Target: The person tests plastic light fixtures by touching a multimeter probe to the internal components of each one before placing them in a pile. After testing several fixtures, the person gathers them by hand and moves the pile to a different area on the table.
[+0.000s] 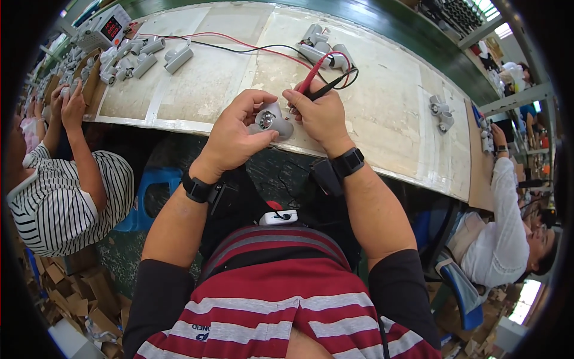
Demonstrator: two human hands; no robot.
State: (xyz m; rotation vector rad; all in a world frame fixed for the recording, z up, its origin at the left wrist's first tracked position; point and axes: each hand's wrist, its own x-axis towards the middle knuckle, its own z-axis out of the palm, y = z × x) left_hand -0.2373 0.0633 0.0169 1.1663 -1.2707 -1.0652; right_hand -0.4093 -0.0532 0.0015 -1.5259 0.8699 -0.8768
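Observation:
My left hand grips a small grey plastic part with a round metal motor face, held just above the near edge of the worn white worktable. My right hand pinches a red and a black test probe together, their tips pointing down at the part. Red and black leads run from the probes across the table to a grey meter box with a red display at the far left.
Several grey plastic parts lie in groups at the far left, far middle and right. A person in a striped shirt works on my left, a person in white on my right. A blue stool stands below.

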